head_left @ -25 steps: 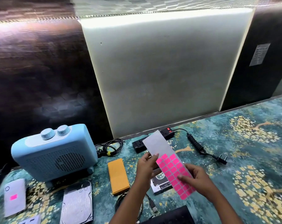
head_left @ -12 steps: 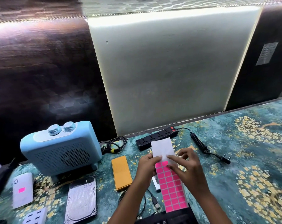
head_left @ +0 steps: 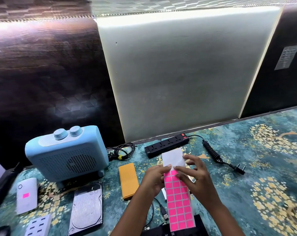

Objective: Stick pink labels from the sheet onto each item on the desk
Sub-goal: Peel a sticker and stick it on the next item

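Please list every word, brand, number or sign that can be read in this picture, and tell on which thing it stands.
No text can be read.
Grey notice on the dark wall: rows of print, too small and blurred.
Hard drive: no legible marking.
Pink label on the white device: blank.
Label sheet: blank pink squares.

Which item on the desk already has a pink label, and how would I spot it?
Start at the big light-blue fan heater on the left of the desk. Just in front of it and to its left lies a flat white rounded device. Unlike the bare hard drive and orange case nearby, it carries one small pink label.
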### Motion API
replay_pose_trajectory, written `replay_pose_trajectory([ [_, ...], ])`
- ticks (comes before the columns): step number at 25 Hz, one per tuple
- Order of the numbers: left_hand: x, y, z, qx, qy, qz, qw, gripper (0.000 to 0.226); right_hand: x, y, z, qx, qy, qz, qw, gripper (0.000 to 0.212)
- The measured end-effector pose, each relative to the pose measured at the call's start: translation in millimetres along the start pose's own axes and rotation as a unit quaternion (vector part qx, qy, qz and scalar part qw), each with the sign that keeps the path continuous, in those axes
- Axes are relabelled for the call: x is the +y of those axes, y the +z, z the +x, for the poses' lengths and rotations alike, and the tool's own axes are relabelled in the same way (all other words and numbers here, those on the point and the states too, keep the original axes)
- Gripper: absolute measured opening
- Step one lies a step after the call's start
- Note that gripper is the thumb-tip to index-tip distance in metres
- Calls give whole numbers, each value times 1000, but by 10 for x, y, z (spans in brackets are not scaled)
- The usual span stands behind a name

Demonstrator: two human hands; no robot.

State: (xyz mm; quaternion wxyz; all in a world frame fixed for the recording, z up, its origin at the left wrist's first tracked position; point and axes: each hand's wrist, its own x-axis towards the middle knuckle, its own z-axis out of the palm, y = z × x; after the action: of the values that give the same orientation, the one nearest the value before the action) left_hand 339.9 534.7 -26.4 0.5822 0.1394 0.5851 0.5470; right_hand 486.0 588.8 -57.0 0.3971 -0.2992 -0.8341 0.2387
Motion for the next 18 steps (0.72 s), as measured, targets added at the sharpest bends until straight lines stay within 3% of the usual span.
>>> replay_pose_trajectory([
  [4, 9, -23, -9, -10, 63, 14, 998, 6, 11, -3, 26, -28, 37, 52, 998, 51],
  [10, 15, -11, -6, -3, 98, 25, 995, 12, 2, -24, 49, -37, 67, 77, 994, 23],
  [14, 8, -11, -4, -8, 105, 48, 993, 13, 5, -18, 37, -26, 69, 74, 995, 34],
  [18, -2, 1, -3, -2, 93, 38, 995, 10, -33, -15, 12, -1, 55, 57, 997, 19],
])
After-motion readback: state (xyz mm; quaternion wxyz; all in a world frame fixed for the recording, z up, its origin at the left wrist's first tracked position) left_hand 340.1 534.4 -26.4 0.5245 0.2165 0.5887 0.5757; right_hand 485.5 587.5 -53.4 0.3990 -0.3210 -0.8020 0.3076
